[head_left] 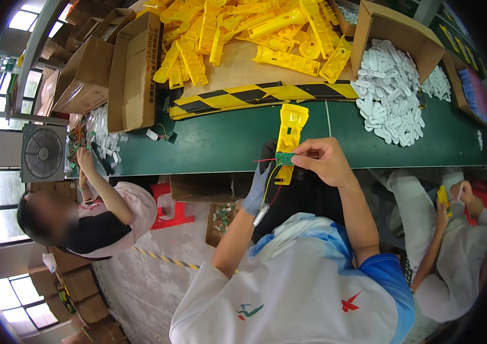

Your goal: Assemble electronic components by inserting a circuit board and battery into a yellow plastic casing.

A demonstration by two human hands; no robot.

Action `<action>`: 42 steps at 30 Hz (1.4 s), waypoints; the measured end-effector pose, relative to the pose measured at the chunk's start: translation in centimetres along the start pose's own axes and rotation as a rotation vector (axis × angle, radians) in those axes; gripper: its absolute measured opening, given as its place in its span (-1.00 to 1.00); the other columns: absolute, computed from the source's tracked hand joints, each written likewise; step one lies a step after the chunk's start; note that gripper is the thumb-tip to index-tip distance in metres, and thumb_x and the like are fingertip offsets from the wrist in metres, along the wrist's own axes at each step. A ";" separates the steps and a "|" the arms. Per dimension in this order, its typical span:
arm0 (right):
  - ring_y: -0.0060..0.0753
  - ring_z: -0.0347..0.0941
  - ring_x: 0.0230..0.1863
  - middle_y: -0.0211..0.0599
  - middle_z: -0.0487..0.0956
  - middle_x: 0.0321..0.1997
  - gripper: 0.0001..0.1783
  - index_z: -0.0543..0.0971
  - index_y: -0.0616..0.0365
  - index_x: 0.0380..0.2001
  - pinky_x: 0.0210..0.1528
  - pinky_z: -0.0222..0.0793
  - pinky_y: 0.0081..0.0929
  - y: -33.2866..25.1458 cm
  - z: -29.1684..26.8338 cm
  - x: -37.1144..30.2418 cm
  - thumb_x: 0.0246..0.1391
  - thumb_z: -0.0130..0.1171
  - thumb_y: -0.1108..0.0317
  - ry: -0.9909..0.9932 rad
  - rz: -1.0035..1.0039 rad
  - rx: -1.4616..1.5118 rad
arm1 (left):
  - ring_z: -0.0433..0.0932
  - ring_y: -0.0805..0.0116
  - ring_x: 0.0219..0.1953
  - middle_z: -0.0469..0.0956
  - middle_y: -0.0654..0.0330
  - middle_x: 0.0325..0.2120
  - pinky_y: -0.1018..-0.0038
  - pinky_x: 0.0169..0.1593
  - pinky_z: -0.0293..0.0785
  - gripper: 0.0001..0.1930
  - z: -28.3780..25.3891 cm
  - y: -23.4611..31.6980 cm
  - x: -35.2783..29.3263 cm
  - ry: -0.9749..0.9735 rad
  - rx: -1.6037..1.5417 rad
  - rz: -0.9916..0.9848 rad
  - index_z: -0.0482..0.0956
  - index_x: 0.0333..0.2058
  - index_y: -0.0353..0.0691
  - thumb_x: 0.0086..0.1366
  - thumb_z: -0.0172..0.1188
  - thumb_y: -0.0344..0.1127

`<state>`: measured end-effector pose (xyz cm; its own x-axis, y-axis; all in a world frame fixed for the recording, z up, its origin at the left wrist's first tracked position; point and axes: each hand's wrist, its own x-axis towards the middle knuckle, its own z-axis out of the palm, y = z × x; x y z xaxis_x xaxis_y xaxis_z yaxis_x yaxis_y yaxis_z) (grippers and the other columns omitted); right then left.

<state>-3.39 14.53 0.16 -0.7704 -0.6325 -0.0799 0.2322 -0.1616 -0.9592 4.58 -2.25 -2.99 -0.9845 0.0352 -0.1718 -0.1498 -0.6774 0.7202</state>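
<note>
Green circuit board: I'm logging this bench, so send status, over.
Right hand pinching green circuit board over yellow housing. Gloved left hand holding yellow housing. Possible snag: wires dangling by left hand.

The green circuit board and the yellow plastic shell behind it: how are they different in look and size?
The green circuit board is small and flat; the yellow plastic shell is much longer, with raised walls. The board trails thin wires; the shell shows none of its own. Both are in front of the person.

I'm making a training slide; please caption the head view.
Right hand pinches a green circuit board over a yellow plastic shell held in the gloved left hand.
</note>
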 end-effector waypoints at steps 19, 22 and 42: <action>-0.68 0.53 -0.38 -0.34 0.68 -0.40 -0.83 0.69 0.33 -0.28 -0.28 0.45 -0.69 0.8 -1.0 1.1 0.08 0.35 0.45 0.283 -0.146 -0.116 | 0.62 0.30 -0.29 0.51 0.10 -0.19 0.40 -0.31 0.63 -0.45 0.9 -0.3 0.7 -0.026 0.098 -0.020 0.21 0.24 -0.14 0.46 -0.08 0.09; -0.69 0.53 -0.37 -0.33 0.68 -0.39 -0.82 0.69 0.33 -0.26 -0.28 0.44 -0.71 0.9 -0.9 1.1 0.07 0.35 0.45 0.345 -0.136 -0.189 | 0.61 0.30 -0.26 0.51 0.10 -0.18 0.37 -0.29 0.64 -0.52 1.0 -0.3 0.5 0.005 0.070 -0.019 0.22 0.23 -0.18 0.47 -0.08 -0.03; -0.64 0.57 -0.35 -0.29 0.70 -0.35 -0.83 0.69 0.33 -0.28 -0.24 0.47 -0.67 0.8 -1.8 0.4 0.06 0.36 0.46 0.268 -0.078 -0.153 | 0.58 0.22 -0.12 0.51 0.06 -0.10 0.27 -0.08 0.59 -0.55 1.9 -0.6 0.5 0.119 -0.041 -0.051 0.26 0.20 -0.21 0.34 -0.05 -0.33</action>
<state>-4.56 15.51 -1.13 -0.9162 -0.3971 -0.0534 0.0894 -0.0728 -0.9933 3.99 -0.40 -2.27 -0.9577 -0.0156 -0.2873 -0.1926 -0.7068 0.6806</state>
